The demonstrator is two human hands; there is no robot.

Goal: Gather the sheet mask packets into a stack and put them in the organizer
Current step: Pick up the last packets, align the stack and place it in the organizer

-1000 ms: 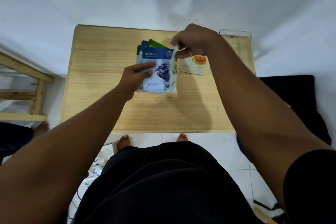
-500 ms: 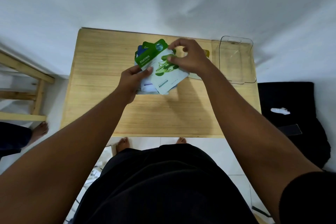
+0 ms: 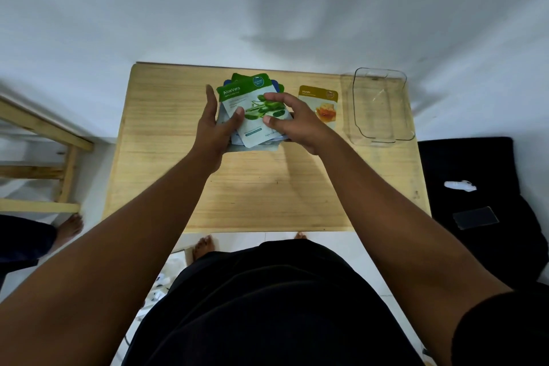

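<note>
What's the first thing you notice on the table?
A green and white Aloe Vera sheet mask packet tops a messy stack held between the left hand and right hand mid-table. Right of them a yellow Honey packet lies flat, beside a clear plastic organizer.

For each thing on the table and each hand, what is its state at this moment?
Aloe Vera packet: top of the stack, tilted, pinched by both hands.
Packet stack: fanned, uneven, held above the table.
Honey packet: flat on the table, not gathered.
Organizer: clear, empty, upright at the table's right edge.
Left hand: grip on the stack's left side.
Right hand: grip on the stack's right side.
</note>
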